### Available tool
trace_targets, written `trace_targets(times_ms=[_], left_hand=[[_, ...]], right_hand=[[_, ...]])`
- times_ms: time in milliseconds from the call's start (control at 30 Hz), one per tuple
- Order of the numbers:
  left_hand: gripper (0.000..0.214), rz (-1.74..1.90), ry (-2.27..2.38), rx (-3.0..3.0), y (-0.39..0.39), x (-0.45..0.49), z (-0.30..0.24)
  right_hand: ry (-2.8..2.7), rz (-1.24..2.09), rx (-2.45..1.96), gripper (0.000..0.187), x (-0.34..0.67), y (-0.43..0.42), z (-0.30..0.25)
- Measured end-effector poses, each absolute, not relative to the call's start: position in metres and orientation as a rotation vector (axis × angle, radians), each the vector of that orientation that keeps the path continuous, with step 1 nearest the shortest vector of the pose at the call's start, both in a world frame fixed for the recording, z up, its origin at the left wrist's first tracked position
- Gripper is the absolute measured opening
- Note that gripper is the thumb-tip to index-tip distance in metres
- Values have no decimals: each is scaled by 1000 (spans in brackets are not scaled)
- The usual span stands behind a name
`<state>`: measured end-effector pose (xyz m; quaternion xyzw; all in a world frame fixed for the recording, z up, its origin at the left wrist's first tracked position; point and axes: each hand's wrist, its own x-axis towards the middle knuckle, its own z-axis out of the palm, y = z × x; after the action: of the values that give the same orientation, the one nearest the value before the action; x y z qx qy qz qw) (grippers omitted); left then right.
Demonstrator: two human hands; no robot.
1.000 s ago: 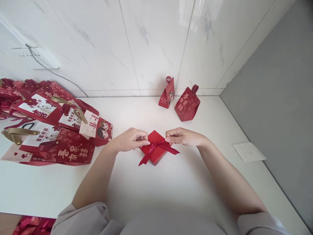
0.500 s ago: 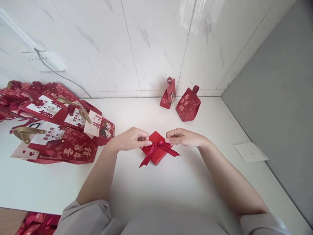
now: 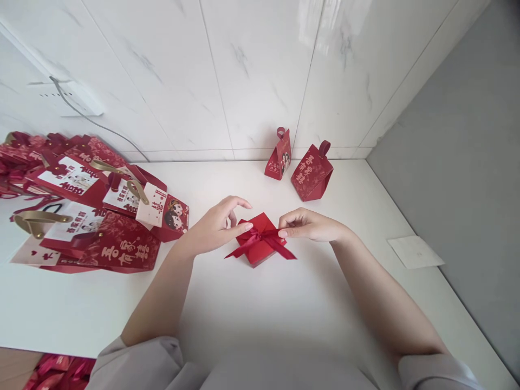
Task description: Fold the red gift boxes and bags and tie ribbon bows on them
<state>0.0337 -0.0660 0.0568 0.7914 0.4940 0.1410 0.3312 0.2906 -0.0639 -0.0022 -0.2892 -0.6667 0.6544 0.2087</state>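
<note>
A small flat red gift box [image 3: 262, 223] lies on the white table [image 3: 260, 303], tied with a red ribbon [image 3: 255, 242] whose bow sits on the lid and whose tails trail off to both sides. My left hand [image 3: 215, 226] is at the box's left edge with fingers apart, one fingertip touching the ribbon's left loop. My right hand [image 3: 309, 225] is at the box's right side, its fingertips pinched on the ribbon's right loop.
A heap of flat red gift bags [image 3: 89, 211] with gold handles covers the table's left side. Two small folded red boxes [image 3: 311, 170] stand near the tiled back wall. A white paper sheet [image 3: 414, 252] lies at the right, beside a grey wall.
My left hand has let go of the ribbon and spread its fingers. The box has turned slightly and the left ribbon tail has swung up. My right hand keeps its pinch.
</note>
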Motion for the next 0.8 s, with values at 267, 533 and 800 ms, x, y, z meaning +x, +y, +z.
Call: trace_targets(times_ms=[267, 533, 800], left_hand=[[56, -82, 1436, 2021, -70, 29, 47], [43, -157, 1002, 1739, -48, 27, 30], [37, -166, 942, 1724, -39, 22, 26]], right_hand=[[-1918, 1787, -898, 36, 295, -59, -5], [-1860, 1848, -837, 37, 293, -57, -11], [-1819, 1827, -909, 38, 298, -50, -20]])
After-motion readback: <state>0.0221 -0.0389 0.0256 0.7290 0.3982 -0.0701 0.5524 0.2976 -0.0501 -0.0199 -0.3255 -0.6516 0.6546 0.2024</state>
